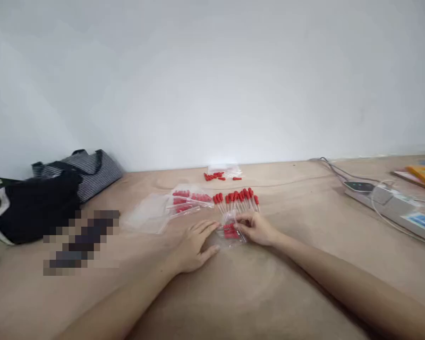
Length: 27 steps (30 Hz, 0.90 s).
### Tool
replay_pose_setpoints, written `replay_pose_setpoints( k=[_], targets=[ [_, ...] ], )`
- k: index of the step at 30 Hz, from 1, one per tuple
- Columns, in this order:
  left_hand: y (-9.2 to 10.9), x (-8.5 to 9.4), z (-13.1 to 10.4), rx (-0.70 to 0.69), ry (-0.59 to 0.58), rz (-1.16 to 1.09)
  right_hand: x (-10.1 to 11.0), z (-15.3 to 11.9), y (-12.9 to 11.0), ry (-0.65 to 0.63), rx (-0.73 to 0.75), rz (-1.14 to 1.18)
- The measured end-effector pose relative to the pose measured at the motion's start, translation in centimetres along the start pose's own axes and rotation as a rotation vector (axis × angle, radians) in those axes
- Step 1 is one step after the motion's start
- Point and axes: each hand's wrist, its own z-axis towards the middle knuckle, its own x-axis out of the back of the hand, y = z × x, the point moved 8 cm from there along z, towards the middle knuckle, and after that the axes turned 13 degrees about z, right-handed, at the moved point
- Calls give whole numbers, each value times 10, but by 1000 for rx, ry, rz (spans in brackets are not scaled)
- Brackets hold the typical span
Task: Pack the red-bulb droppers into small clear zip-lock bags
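One pale wall (212, 80) spans the far side, beyond both grips, and below it the brown counter (212, 302) carries everything. Far to the left of the left grip sit a black bag (46, 208) and, behind it, a grey striped bag (95, 177), probably pushed aside to leave working room. A white power strip (398, 215) lies well to the right of the right grip, a phone (359, 187) at its far end.

The left grip (196, 245) is open, palm down, thumb apart from the fingers; its fingertips lie at the near bag's left edge, likely to steady it. The right grip (257, 229) is nearly closed, thumb and fingers pinching the same bag's upper right side, probably to control the film.

Beyond the left grip, flat empty bags (145, 212) lie beside overlapping filled bags (186, 203), perhaps kept apart by contents. Between the grips, the small zip-lock bag (231, 232) lies flat with red-ended pieces inside, sideways. Just beyond it, red-bulbed droppers (241, 196) fan out, bulbs away from the grips, which may make them easy to separate. Farthest off, near the wall, lie loose red bulbs (216, 176); whether they have stems, I cannot tell.
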Motion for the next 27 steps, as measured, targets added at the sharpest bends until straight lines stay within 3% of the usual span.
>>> replay_pose_setpoints(
  k=[7,11,14,19,22,27],
  targets=[
    [-4,-2,-1,13,11,-8,-13,-1,6,-76,-68,47],
    [-5,-1,-2,12,14,-25,-3,-3,-3,-21,-7,-131],
    [-4,-1,-2,3,3,-27,21,1,4,13,-14,-157],
    [-5,-3,-1,5,-28,-7,106,2,56,513,-354,-302],
    [-4,-2,0,-5,-21,-14,120,10,77,538,-475,-309],
    [-4,-1,-1,2,-23,-19,117,29,85,528,-637,-281]
  ],
)
